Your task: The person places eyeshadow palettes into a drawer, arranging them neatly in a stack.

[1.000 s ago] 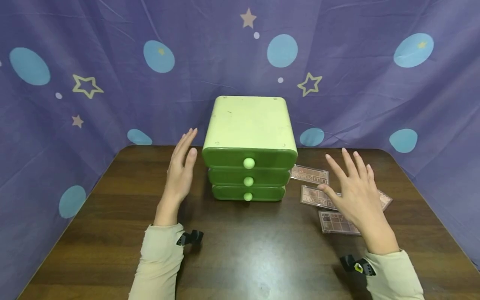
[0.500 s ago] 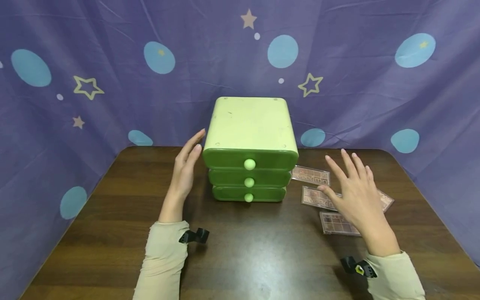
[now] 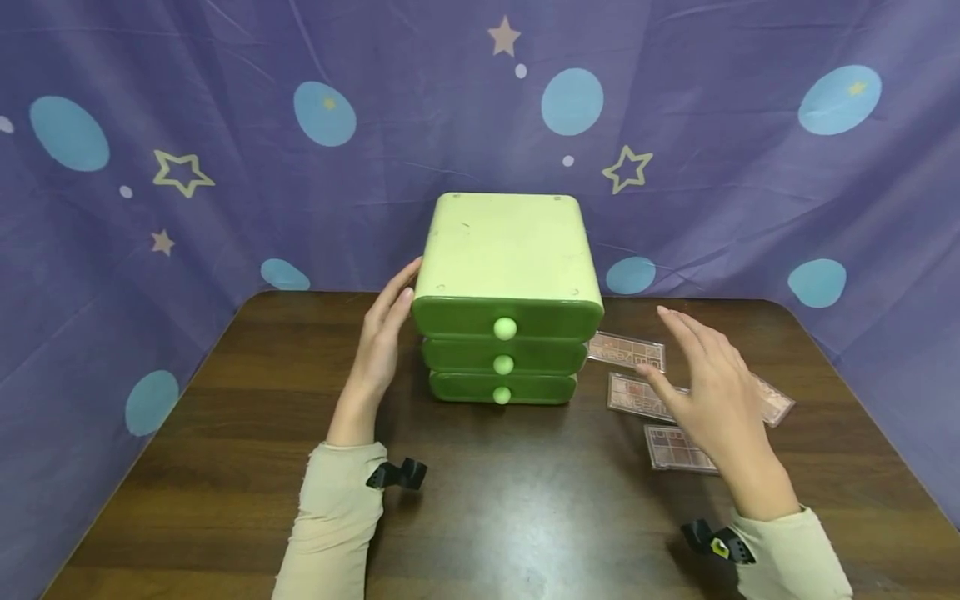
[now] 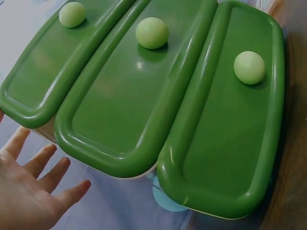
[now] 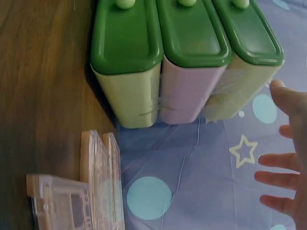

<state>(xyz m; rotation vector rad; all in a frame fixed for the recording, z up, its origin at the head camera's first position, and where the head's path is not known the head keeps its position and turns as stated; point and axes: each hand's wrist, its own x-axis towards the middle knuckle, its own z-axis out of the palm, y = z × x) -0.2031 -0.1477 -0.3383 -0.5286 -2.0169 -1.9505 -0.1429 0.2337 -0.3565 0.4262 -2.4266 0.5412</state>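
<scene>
A small chest of three green drawers with a pale yellow-green top and round knobs stands mid-table. All its drawers are pushed in. My left hand is at the chest's left side, fingers extended; whether it touches the side is hard to tell. In the left wrist view the spread fingers lie beside the drawer fronts. Over the right part of the table my right hand hovers with fingers extended, holding nothing. Beneath and beside it lie several clear-lidded eyeshadow palettes, one partly hidden by the hand.
The dark wooden table carries the chest and palettes. Behind it hangs a purple curtain with stars and blue spots. One palette lies close to the chest's right side. In the right wrist view the chest's side shows a pink middle section.
My left hand has moved right, up to the chest's left side. The right hand has turned slightly, its fingers drawn closer together. The chest and palettes keep their places.
</scene>
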